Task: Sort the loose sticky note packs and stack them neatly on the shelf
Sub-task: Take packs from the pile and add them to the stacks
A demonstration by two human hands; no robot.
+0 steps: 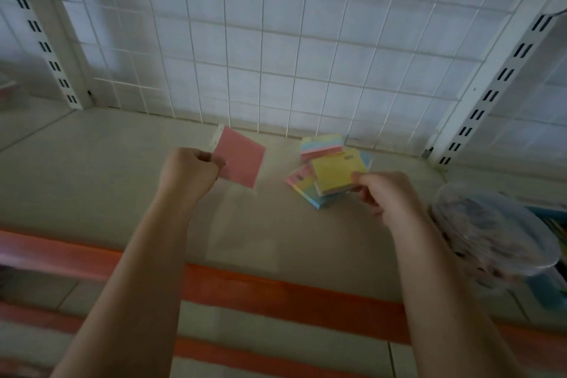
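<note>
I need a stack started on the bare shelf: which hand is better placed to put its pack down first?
Probably the left. The left hand holds the pink pack above bare shelf, while the right hand grips the yellow-topped pack over the loose pile.

On the shelf (122, 181), a flat pack (241, 156) is sitting to the left, held by the left hand (188, 170). To its right, several packs (322, 144) are lying heaped near the wire grid (276, 55) behind. The right hand (383, 193) is holding the top pack (337, 170). A tub (494, 227) is sitting far right.
</note>
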